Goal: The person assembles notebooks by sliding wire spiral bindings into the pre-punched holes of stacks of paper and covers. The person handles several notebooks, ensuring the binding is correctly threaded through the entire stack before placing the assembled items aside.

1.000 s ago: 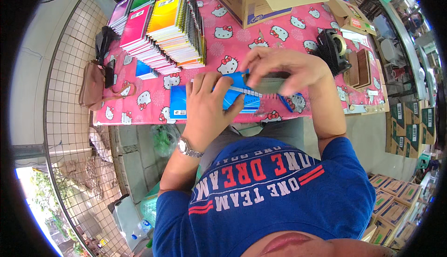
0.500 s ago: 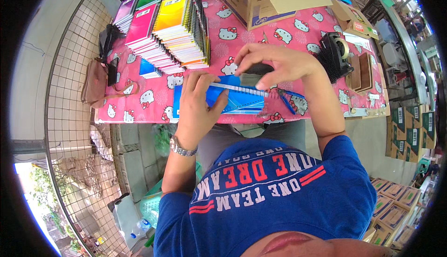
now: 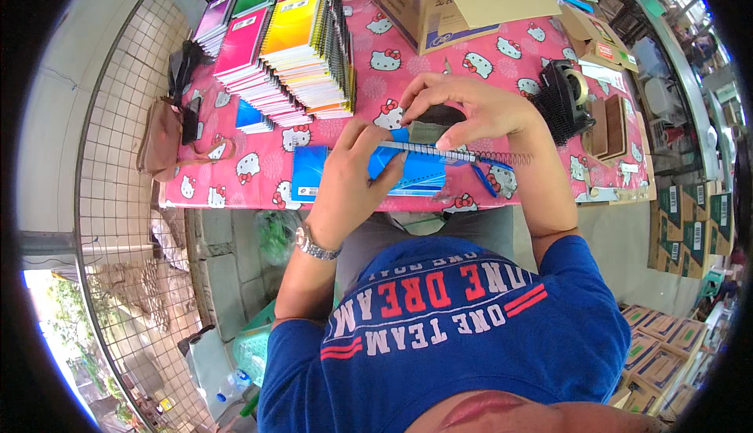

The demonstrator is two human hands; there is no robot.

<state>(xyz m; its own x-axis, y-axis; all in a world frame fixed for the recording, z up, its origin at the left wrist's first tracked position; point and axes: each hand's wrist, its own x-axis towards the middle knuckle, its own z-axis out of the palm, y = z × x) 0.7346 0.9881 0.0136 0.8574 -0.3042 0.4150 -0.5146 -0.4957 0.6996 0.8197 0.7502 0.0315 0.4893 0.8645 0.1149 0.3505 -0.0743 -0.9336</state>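
Your left hand (image 3: 353,178) lay flat, fingers spread wide, pressing down on the blue spiral-bound notebook (image 3: 408,170) that rested at the near edge of the tabletop (image 3: 408,88), which was covered with a pink cloth printed with white cartoon cats. That flat press seemed meant to keep the notebook from sliding while the other hand worked on it. Your right hand (image 3: 471,107) arched over the notebook's far edge, fingers curled and pinched narrowly around a small dark greenish piece (image 3: 430,131) just above the wire coil (image 3: 478,156), which ran out past the cover toward the right. What exactly that piece was, I could not tell.

Your left forearm rose straight from the lower edge, a silver wristwatch (image 3: 314,243) on the wrist; your right arm bent sharply at the elbow and came in from the right.

A fanned stack of colourful spiral notebooks (image 3: 290,41) stood toward the far left corner, an open brown cardboard box (image 3: 439,1) at the far edge, and a black tape dispenser (image 3: 566,96) beside your right wrist.
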